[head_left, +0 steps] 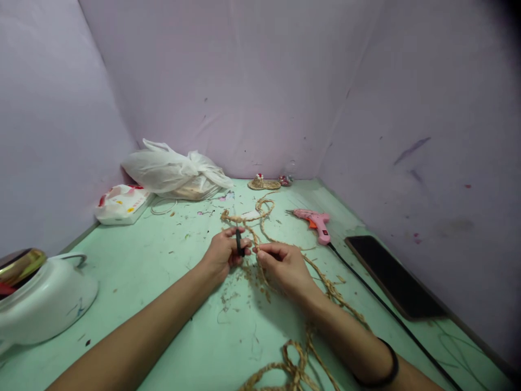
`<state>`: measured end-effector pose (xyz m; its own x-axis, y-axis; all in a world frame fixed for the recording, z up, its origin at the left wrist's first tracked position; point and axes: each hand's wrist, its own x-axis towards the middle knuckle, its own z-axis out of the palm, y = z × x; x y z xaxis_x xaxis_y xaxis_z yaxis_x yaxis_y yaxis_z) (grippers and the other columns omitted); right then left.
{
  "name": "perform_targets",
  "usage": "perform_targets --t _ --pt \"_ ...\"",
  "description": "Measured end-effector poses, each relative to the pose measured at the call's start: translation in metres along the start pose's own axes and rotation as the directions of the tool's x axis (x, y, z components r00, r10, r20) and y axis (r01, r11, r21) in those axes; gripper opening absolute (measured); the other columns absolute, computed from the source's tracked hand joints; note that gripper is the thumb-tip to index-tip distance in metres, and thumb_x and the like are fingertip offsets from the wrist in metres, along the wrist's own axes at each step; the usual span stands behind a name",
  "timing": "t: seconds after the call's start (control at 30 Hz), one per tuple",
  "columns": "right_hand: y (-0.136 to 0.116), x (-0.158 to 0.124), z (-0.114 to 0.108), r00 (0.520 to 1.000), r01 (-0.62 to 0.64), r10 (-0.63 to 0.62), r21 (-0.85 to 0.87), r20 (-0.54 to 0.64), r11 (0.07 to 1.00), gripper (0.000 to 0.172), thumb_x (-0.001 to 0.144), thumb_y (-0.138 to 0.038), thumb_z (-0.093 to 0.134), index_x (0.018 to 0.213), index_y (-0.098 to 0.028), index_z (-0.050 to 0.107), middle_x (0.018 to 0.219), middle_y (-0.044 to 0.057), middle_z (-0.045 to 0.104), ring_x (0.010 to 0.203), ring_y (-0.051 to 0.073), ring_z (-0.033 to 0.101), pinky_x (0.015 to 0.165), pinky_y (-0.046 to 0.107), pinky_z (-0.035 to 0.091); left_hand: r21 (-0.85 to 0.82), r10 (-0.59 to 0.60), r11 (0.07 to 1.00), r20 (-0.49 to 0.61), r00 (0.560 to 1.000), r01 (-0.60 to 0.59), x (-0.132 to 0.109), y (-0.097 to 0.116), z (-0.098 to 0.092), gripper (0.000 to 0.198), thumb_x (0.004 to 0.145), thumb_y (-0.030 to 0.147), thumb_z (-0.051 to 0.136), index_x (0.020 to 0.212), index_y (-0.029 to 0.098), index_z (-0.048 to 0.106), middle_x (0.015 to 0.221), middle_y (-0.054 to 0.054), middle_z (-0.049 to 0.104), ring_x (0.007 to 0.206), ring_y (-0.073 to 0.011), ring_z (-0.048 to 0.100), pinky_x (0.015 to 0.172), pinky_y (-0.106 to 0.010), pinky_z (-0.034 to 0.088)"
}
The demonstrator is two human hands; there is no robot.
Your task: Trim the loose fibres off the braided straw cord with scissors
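My left hand (225, 253) is closed around a small black tool (239, 242) that stands upright between its fingers. My right hand (283, 265) pinches a braided straw rope (260, 213) right beside the tool's tip. The rope runs from the far middle of the pale green table (163, 282), under both hands, and down past my right forearm to a loose coil (293, 364) at the near edge. Straw scraps lie under and around the hands.
A pink glue gun (315, 221) lies to the right, its black cord (391, 315) trailing toward me. A dark phone (393, 276) rests by the right wall. White plastic bags (175, 171) sit at the back left, a white pot (44, 298) at the near left, a small woven disc (264, 183) at the back.
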<state>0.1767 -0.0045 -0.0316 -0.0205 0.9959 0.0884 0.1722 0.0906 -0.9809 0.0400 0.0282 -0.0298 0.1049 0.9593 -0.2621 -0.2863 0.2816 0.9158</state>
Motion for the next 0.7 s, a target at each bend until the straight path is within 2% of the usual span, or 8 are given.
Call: perform_targets --t 0.07,0.13,0.17,0.23,0.3,0.37,0.5,0.7 --pt "0.001 0.004 -0.003 0.992 -0.124 0.125 0.087 -0.005 0.988 0.022 0.062 -0.03 0.06 0.072 -0.013 0.069 0.051 -0.002 0.052 0.044 0.008 0.035 0.045 0.023 0.027 0.223 0.02 0.974 0.034 0.999 -0.028 -0.005 0.009 -0.003 0.032 0.058 0.022 0.063 0.086 0.016 0.049 0.054 0.001 0.056 0.041 -0.0102 0.05 0.033 -0.016 0.024" --pt "-0.001 0.007 -0.007 0.982 -0.172 0.181 0.155 -0.045 0.973 0.026 0.059 -0.032 0.063 0.074 -0.012 0.069 0.051 -0.003 0.051 0.043 0.006 0.031 0.042 0.022 0.024 0.532 0.15 0.826 0.106 0.983 -0.184 -0.012 0.021 -0.008 0.03 0.06 0.025 0.061 0.087 0.016 0.051 0.054 0.002 0.056 0.043 -0.0103 0.049 0.038 -0.019 0.028" --pt "-0.003 0.008 -0.009 0.98 -0.174 0.188 0.177 -0.062 0.969 0.026 0.058 -0.032 0.064 0.075 -0.012 0.069 0.052 -0.003 0.052 0.043 0.006 0.031 0.042 0.022 0.023 0.665 0.236 0.688 0.174 0.956 -0.291 -0.015 0.027 -0.011 0.028 0.061 0.024 0.06 0.087 0.018 0.053 0.055 0.003 0.055 0.046 -0.0105 0.05 0.042 -0.02 0.032" --pt "-0.006 0.009 -0.013 0.98 -0.161 0.181 0.209 -0.078 0.965 0.026 0.057 -0.032 0.065 0.074 -0.012 0.069 0.052 -0.003 0.051 0.043 0.005 0.029 0.041 0.022 0.021 0.812 0.355 0.348 0.348 0.868 -0.468 -0.022 0.035 -0.016 0.026 0.063 0.021 0.056 0.089 0.02 0.056 0.061 0.003 0.057 0.055 -0.0118 0.052 0.052 -0.022 0.037" --pt "-0.008 0.01 -0.016 0.983 -0.142 0.164 0.233 -0.079 0.962 0.022 0.057 -0.03 0.066 0.07 -0.013 0.068 0.05 -0.004 0.049 0.042 0.005 0.027 0.041 0.022 0.019 0.837 0.368 0.049 0.492 0.789 -0.544 -0.026 0.038 -0.02 0.033 0.064 0.018 0.051 0.096 0.024 0.057 0.071 0.001 0.06 0.064 -0.0141 0.055 0.059 -0.024 0.038" --pt "-0.009 0.011 -0.018 0.983 -0.135 0.162 0.255 -0.087 0.957 0.02 0.056 -0.028 0.067 0.068 -0.013 0.068 0.048 -0.004 0.048 0.041 0.005 0.025 0.04 0.022 0.018 0.818 0.324 -0.131 0.569 0.756 -0.559 -0.027 0.036 -0.021 0.044 0.064 0.018 0.049 0.107 0.026 0.054 0.081 0.0 0.063 0.071 -0.0169 0.057 0.062 -0.026 0.038" --pt "-0.01 0.012 -0.02 0.981 -0.146 0.174 0.273 -0.081 0.951 0.021 0.055 -0.025 0.066 0.072 -0.013 0.069 0.047 -0.005 0.046 0.04 0.005 0.024 0.04 0.022 0.018 0.798 0.274 -0.301 0.597 0.754 -0.522 -0.023 0.029 -0.021 0.051 0.067 0.02 0.045 0.118 0.025 0.048 0.09 -0.004 0.066 0.076 -0.0223 0.06 0.059 -0.029 0.037" --pt "-0.014 0.01 -0.021 0.991 -0.106 0.119 0.194 -0.055 0.975 0.018 0.059 -0.027 0.064 0.07 -0.014 0.069 0.05 -0.004 0.048 0.043 0.005 0.026 0.042 0.022 0.021 0.795 0.249 -0.338 0.592 0.766 -0.504 -0.019 0.027 -0.025 0.051 0.068 0.019 0.043 0.118 0.026 0.047 0.094 -0.003 0.067 0.08 -0.0232 0.061 0.059 -0.028 0.035"
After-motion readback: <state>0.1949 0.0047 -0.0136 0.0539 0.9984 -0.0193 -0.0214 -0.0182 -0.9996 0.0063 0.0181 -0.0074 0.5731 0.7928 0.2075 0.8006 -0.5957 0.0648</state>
